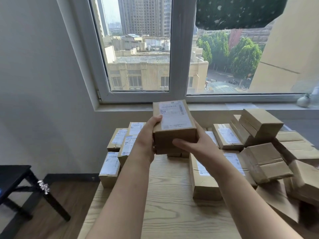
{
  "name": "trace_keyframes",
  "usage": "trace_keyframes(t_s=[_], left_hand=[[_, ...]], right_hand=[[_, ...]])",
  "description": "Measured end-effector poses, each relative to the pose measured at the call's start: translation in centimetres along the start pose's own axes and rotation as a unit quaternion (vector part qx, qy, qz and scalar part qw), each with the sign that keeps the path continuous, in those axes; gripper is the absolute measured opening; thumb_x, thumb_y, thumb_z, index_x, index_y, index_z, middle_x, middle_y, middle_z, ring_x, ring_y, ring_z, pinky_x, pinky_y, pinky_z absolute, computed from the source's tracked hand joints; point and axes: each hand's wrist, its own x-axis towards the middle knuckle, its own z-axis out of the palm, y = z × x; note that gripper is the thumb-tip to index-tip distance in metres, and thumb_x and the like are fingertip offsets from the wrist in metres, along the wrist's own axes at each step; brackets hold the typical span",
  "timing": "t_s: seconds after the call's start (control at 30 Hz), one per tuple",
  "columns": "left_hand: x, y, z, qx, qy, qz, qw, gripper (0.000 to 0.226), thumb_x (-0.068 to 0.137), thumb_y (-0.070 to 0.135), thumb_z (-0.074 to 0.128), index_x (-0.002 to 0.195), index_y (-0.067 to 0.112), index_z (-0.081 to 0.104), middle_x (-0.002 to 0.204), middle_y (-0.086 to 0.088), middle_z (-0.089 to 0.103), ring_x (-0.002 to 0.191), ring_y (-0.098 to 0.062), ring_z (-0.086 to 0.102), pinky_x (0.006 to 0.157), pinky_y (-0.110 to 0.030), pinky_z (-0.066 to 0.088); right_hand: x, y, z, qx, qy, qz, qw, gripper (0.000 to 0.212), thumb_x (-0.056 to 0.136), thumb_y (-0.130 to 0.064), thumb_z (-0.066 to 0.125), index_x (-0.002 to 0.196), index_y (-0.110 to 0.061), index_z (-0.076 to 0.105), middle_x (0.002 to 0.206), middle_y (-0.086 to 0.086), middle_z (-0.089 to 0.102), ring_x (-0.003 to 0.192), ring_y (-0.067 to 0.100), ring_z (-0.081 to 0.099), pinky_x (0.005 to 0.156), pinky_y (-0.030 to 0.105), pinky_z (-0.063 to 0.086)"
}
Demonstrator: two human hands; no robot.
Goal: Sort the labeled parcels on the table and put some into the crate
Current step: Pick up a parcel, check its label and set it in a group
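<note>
One camera only, worn on the person's head; it faces forward and slightly down across the table (172, 195) towards the window (172, 49) in the upper frame; close enough that the parcel (165, 137), gripped by left hand (148, 135) and right hand (202, 144), sits dead centre.

Wall: plain white wall (34, 66), dark skirting board (69, 176) at its foot.
Window: white-framed two-pane window (177, 49); tower blocks and green trees outside.
Sill: pale ledge (207, 106) beneath the window.
Light: soft daylight.
Floor: brown wood-plank floor (43, 213).
Furniture: black wooden side table (13, 176) at left; light wood-grain table (169, 195) below the window.
</note>
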Motion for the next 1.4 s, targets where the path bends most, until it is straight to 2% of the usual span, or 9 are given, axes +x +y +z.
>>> trace_keyframes(t_s=[0.17, 0.43, 0.57, 0.73, 0.83, 0.97, 1.13, 1.27, 1.4], left_hand=[[0.0, 0.2, 0.2, -0.015, 0.013, -0.052, 0.998, 0.042, 0.088, 0.053, 0.063, 0.108, 0.017, 0.073, 0.085, -0.01, 0.074, 0.079, -0.029, 0.071, 0.086, -0.052, 0.06], [-0.1, -0.2, -0.2, 0.002, 0.027, -0.048, 0.998, 0.033, 0.086, 0.052, 0.065, 0.1, 0.023, 0.071, 0.094, -0.012, 0.075, 0.098, -0.035, 0.072, 0.092, -0.062, 0.056], [-0.1, -0.1, -0.4, 0.019, 0.028, -0.044, 0.998, 0.035, 0.086, 0.053, 0.065, 0.104, 0.023, 0.07, 0.102, -0.014, 0.075, 0.105, -0.036, 0.071, 0.094, -0.062, 0.055], [0.1, -0.8, -1.1, 0.041, 0.032, -0.049, 0.997, 0.039, 0.083, 0.055, 0.067, 0.105, 0.024, 0.074, 0.115, -0.015, 0.075, 0.112, -0.035, 0.07, 0.095, -0.058, 0.056], [0.0, -1.7, -2.1, 0.051, 0.036, -0.05, 0.997, 0.028, 0.086, 0.05, 0.067, 0.101, 0.028, 0.076, 0.112, -0.009, 0.077, 0.108, -0.031, 0.071, 0.097, -0.053, 0.057], [-0.1, -3.2, -4.3, 0.038, 0.016, -0.033, 0.999, 0.031, 0.085, 0.038, 0.069, 0.115, 0.036, 0.074, 0.108, 0.001, 0.075, 0.089, -0.022, 0.069, 0.065, -0.033, 0.057], [-0.2, -5.4, -8.2, 0.021, -0.023, -0.019, 0.999, 0.086, 0.055, 0.033, 0.082, 0.137, 0.043, 0.058, 0.118, -0.001, 0.075, 0.102, -0.023, 0.073, 0.091, -0.045, 0.054], [-1.1, -7.4, -12.6, -0.013, -0.001, -0.015, 1.0, 0.092, 0.052, 0.025, 0.083, 0.139, 0.035, 0.057, 0.123, -0.003, 0.073, 0.115, -0.024, 0.067, 0.103, -0.044, 0.051], [-2.2, -10.3, -17.5, -0.068, 0.07, -0.042, 0.994, 0.082, 0.062, 0.012, 0.079, 0.14, 0.022, 0.055, 0.132, -0.015, 0.067, 0.125, -0.036, 0.062, 0.105, -0.051, 0.05]], right_hand=[[0.4, 0.3, 0.2, -0.104, 0.049, -0.01, 0.993, 0.086, 0.071, -0.03, 0.091, 0.145, -0.039, 0.047, 0.119, -0.011, 0.07, 0.109, 0.009, 0.067, 0.092, 0.039, 0.059], [0.0, -0.4, -0.4, -0.184, 0.073, -0.022, 0.98, 0.072, 0.07, -0.033, 0.091, 0.133, -0.045, 0.059, 0.1, -0.02, 0.074, 0.094, -0.007, 0.064, 0.072, 0.008, 0.05], [-0.1, -0.7, -0.4, -0.189, 0.076, -0.023, 0.979, 0.071, 0.07, -0.033, 0.091, 0.131, -0.046, 0.059, 0.097, -0.026, 0.072, 0.094, -0.01, 0.063, 0.071, 0.004, 0.046], [0.1, 0.2, -0.3, -0.14, 0.031, 0.023, 0.989, 0.083, 0.074, -0.033, 0.09, 0.144, -0.041, 0.046, 0.121, -0.019, 0.066, 0.106, -0.005, 0.062, 0.081, 0.014, 0.052], [0.4, 0.9, -0.3, -0.095, -0.03, 0.072, 0.992, 0.089, 0.073, -0.055, 0.081, 0.149, -0.037, 0.039, 0.134, -0.014, 0.062, 0.114, -0.001, 0.062, 0.088, 0.019, 0.053], [0.8, 2.6, 0.4, -0.058, -0.057, 0.151, 0.985, 0.077, 0.076, -0.078, 0.059, 0.143, -0.045, 0.045, 0.128, -0.017, 0.067, 0.114, 0.008, 0.066, 0.1, 0.042, 0.054], [1.0, 5.4, 2.6, 0.008, -0.083, 0.234, 0.969, 0.042, 0.093, -0.043, 0.068, 0.131, -0.03, 0.057, 0.112, -0.004, 0.076, 0.104, 0.02, 0.074, 0.091, 0.044, 0.06], [0.7, 7.7, 6.0, 0.029, -0.117, 0.263, 0.957, 0.04, 0.093, -0.027, 0.072, 0.129, -0.034, 0.056, 0.112, -0.003, 0.076, 0.098, 0.017, 0.075, 0.077, 0.036, 0.061], [0.5, 10.8, 10.3, 0.01, -0.165, 0.295, 0.941, 0.04, 0.092, -0.032, 0.073, 0.127, -0.041, 0.056, 0.112, -0.003, 0.077, 0.103, 0.022, 0.073, 0.095, 0.049, 0.055]])
